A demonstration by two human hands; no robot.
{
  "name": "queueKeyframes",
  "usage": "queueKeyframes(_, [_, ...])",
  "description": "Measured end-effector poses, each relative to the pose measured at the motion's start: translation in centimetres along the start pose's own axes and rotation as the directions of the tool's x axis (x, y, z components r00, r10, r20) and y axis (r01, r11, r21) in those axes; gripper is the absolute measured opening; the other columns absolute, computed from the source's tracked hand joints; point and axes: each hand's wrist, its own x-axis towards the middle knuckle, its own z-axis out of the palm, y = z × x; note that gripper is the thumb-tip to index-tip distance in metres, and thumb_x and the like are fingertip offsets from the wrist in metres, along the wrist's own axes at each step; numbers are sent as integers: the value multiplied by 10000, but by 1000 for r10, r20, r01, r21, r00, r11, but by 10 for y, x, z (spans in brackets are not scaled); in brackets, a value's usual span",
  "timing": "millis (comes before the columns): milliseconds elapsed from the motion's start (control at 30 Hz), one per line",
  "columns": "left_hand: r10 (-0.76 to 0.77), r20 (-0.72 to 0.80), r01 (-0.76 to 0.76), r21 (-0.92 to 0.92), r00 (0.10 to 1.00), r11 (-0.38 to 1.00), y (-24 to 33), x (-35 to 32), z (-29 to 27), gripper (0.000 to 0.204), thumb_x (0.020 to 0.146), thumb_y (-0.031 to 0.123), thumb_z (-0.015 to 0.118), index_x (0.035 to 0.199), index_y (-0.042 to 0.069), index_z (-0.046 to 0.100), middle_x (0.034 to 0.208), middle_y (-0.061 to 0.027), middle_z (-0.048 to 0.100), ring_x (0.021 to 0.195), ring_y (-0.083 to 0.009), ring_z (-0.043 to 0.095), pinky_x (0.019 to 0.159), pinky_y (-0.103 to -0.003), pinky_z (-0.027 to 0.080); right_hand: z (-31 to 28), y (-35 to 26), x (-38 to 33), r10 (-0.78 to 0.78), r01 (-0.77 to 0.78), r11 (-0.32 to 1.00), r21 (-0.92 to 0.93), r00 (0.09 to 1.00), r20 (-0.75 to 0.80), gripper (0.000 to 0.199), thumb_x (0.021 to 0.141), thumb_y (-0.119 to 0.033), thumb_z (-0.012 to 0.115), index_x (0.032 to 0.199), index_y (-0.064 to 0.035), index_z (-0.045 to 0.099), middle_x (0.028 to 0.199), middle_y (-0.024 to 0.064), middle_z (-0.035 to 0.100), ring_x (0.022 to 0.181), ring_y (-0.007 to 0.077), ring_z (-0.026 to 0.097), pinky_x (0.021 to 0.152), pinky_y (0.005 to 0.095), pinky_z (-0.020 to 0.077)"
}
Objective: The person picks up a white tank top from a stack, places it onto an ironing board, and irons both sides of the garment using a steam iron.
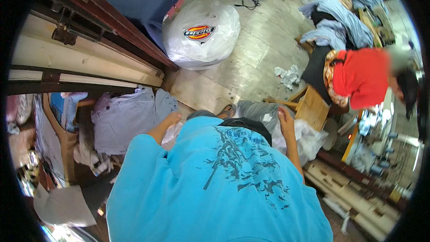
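While I watch, my left hand (170,119) rests flat on the clear plastic bag (172,135); my right hand (285,120) presses another crumpled white plastic bag (309,139). Neither lifted, I judge; grip unclear.

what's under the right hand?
The right hand rests on a crumpled clear plastic bag beside grey fabric. The bag's contents cannot be made out.
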Motion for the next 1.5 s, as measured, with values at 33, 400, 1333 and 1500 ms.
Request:
queueKeyframes(33, [28, -111, -34, -54, 993, 998, 23, 25, -20, 261, 796, 198, 520, 952, 21, 631, 966, -186, 636, 949, -329, 600, 797, -396, 470, -7, -22, 32, -19, 21, 999, -34, 998, 56, 377, 893, -235, 518, 1195, -11, 524, 1123, 148, 596, 996, 224, 571, 857, 321, 434])
queueKeyframes(400, [-316, -511, 68, -445, 799, 893, 161, 333, -225, 298, 846, 192, 456, 1080, 63, 589, 1095, -160, 600, 1025, -317, 563, 873, -413, 439, -30, -23, 213, 199, -133, 964, -232, 936, 290, 335, 878, -205, 542, 1152, -11, 549, 1093, 151, 596, 1000, 233, 565, 877, 324, 427])
queueKeyframes(1333, [-617, -298, 399, -548, 728, 735, 73, 424, -232, 224, 918, 265, 422, 1039, 92, 499, 948, -192, 616, 822, -389, 586, 736, -466, 460, -76, -106, 504, 462, -307, 868, -391, 789, 405, 330, 878, -155, 529, 1174, -12, 539, 1107, 140, 602, 1044, 219, 556, 909, 307, 409])
queueKeyframes(1500, [-687, -534, 53, -770, 492, 636, 159, 352, -343, 260, 937, 291, 402, 938, 48, 493, 793, -231, 573, 740, -422, 568, 615, -460, 429, -67, -153, 607, 129, 34, 962, -270, 817, 563, 331, 873, -150, 531, 1177, -19, 534, 1115, 109, 598, 1041, 195, 548, 907, 313, 407])
